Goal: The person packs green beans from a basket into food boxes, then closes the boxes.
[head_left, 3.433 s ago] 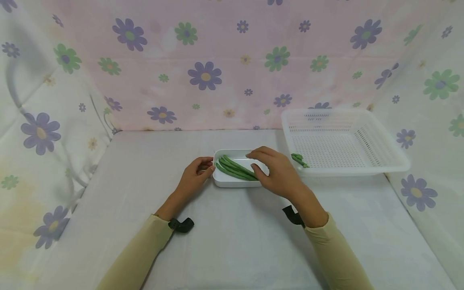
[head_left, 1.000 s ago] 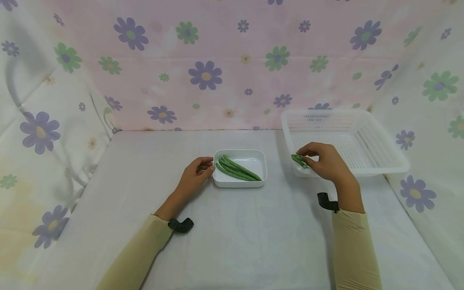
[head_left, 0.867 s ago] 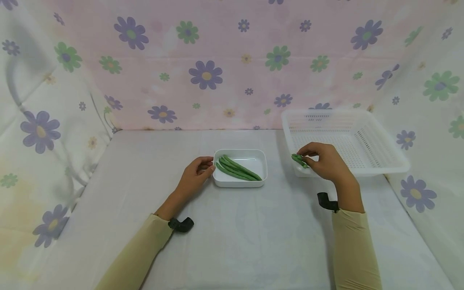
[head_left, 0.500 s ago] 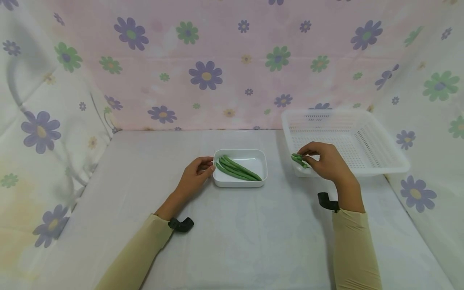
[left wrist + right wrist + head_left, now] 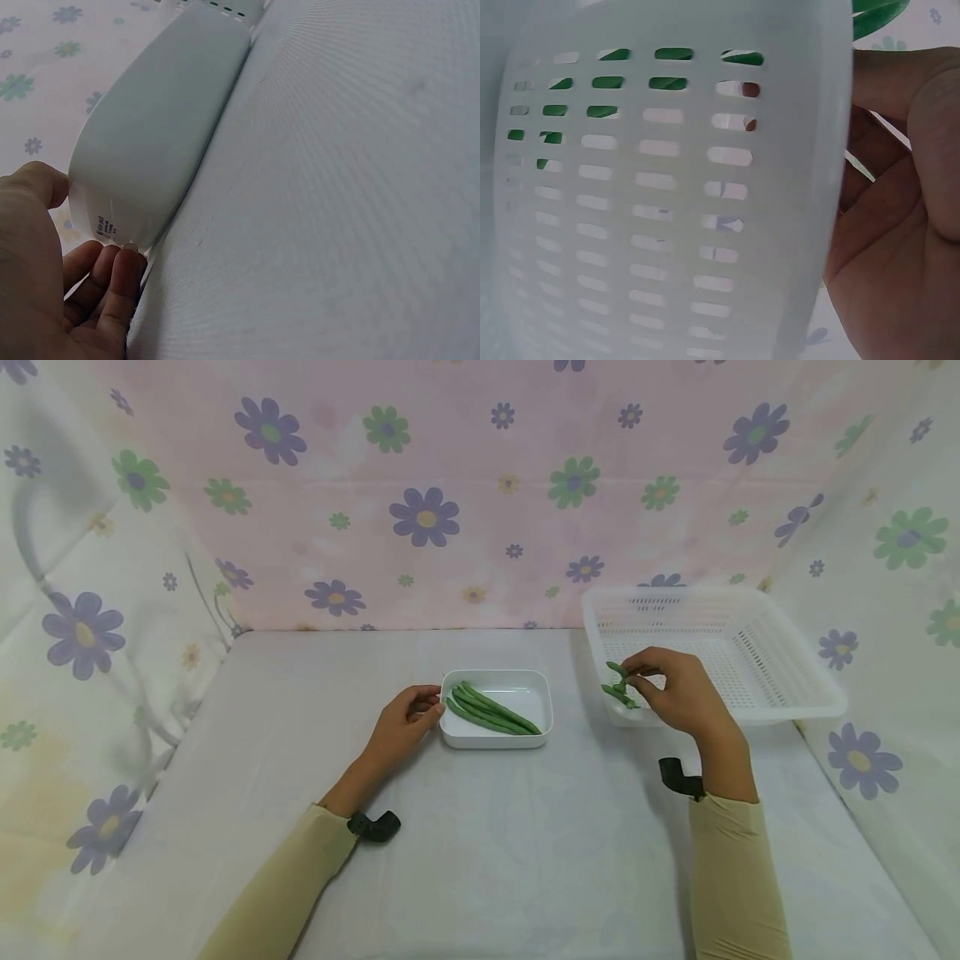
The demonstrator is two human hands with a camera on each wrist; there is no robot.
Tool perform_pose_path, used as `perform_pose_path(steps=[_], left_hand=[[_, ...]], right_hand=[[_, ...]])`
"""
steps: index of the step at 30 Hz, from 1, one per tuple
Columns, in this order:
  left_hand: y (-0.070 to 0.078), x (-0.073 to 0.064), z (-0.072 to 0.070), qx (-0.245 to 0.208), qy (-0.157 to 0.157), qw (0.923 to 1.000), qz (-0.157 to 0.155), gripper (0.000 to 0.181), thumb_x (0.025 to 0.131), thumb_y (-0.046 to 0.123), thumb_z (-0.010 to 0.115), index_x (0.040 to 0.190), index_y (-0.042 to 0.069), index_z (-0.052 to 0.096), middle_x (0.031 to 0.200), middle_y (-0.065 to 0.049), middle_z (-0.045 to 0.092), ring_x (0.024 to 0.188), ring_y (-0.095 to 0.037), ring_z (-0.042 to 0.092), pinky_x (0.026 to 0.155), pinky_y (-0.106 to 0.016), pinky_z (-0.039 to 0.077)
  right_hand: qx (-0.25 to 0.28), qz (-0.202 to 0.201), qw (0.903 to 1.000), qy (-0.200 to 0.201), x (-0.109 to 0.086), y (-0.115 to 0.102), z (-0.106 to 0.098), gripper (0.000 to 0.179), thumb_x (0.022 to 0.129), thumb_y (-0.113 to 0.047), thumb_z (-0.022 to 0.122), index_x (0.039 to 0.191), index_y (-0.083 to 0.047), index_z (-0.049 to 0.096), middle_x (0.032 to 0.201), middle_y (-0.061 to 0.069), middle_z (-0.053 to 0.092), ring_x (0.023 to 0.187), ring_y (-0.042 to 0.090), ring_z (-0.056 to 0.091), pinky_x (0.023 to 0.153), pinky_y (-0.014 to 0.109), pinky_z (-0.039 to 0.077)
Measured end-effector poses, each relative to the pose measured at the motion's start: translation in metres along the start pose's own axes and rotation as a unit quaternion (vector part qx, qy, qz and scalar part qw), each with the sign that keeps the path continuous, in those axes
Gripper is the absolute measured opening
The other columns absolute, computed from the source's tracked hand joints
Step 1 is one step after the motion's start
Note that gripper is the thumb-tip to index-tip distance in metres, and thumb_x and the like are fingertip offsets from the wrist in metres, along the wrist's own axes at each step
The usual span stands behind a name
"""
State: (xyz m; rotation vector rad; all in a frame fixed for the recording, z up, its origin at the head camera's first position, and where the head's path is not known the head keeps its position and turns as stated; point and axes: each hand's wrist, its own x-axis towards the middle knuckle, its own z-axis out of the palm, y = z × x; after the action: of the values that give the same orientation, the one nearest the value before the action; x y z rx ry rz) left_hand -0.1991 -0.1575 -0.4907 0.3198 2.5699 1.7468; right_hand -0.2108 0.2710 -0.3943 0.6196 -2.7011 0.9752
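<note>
In the head view, my left hand point(image 5: 407, 718) holds the left end of a small white dish point(image 5: 495, 742). The left wrist view shows its thumb at the dish's rim and curled fingers against its end wall. Several long green beans point(image 5: 487, 710) lie slantwise in this dish. My right hand point(image 5: 675, 689) is over the near left corner of a white basket point(image 5: 750, 714), pinching a green bean point(image 5: 617, 669) between thumb and fingers. More green beans point(image 5: 618, 696) lie just below it in the basket; the right wrist view shows green point(image 5: 673, 54) through the slots.
The slotted basket stands at the back right of the white-covered table point(image 5: 480, 860), right of the dish. Flowered cloth point(image 5: 480, 460) hangs behind the table and along both sides.
My right hand has gone from over the dish to the basket, taken hold of a bean and raised it slightly from the others. The left hand stays at the dish.
</note>
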Motion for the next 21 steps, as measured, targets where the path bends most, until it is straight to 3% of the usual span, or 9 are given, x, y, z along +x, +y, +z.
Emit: perform_pose_path(steps=[4, 8, 15, 21], left_hand=[[-0.020, 0.006, 0.002, 0.001, 0.003, 1.0000, 0.002, 0.046, 0.107, 0.019, 0.065, 0.148, -0.001, 0.055, 0.134, -0.020, 0.064, 0.121, -0.032, 0.063, 0.086, -0.012, 0.050], [-0.021, 0.006, 0.002, 0.000, 0.003, 1.0000, 0.008, 0.045, 0.107, 0.022, 0.066, 0.147, 0.002, 0.057, 0.132, -0.017, 0.065, 0.119, -0.029, 0.064, 0.087, -0.014, 0.051], [-0.021, 0.006, 0.000, -0.003, 0.002, 0.9999, 0.011, 0.042, 0.106, 0.029, 0.068, 0.142, 0.008, 0.061, 0.127, -0.011, 0.067, 0.115, -0.023, 0.065, 0.087, -0.017, 0.054], [-0.020, 0.006, 0.000, 0.004, 0.002, 0.9999, 0.010, 0.043, 0.106, 0.028, 0.068, 0.143, 0.007, 0.061, 0.128, -0.011, 0.066, 0.116, -0.023, 0.065, 0.088, -0.019, 0.054]], right_hand=[[0.001, -0.010, 0.9998, 0.019, 0.000, -0.004, -0.002, 0.020, 0.094, 0.008, 0.075, 0.111, -0.002, 0.075, 0.105, 0.012, 0.078, 0.100, 0.036, 0.074, 0.094, 0.059, 0.056], [-0.007, -0.028, 0.9987, 0.043, 0.000, -0.008, -0.003, 0.021, 0.092, 0.010, 0.076, 0.110, -0.002, 0.075, 0.103, 0.009, 0.078, 0.098, 0.031, 0.074, 0.093, 0.051, 0.056], [-0.016, -0.054, 0.9949, 0.083, 0.001, -0.015, -0.004, 0.022, 0.092, 0.011, 0.076, 0.110, -0.003, 0.075, 0.102, 0.007, 0.077, 0.096, 0.027, 0.073, 0.087, 0.020, 0.049], [-0.007, -0.087, 0.9892, 0.118, 0.002, -0.023, -0.005, 0.021, 0.091, 0.012, 0.076, 0.107, -0.001, 0.074, 0.101, 0.008, 0.076, 0.096, 0.027, 0.072, 0.089, 0.017, 0.048]])
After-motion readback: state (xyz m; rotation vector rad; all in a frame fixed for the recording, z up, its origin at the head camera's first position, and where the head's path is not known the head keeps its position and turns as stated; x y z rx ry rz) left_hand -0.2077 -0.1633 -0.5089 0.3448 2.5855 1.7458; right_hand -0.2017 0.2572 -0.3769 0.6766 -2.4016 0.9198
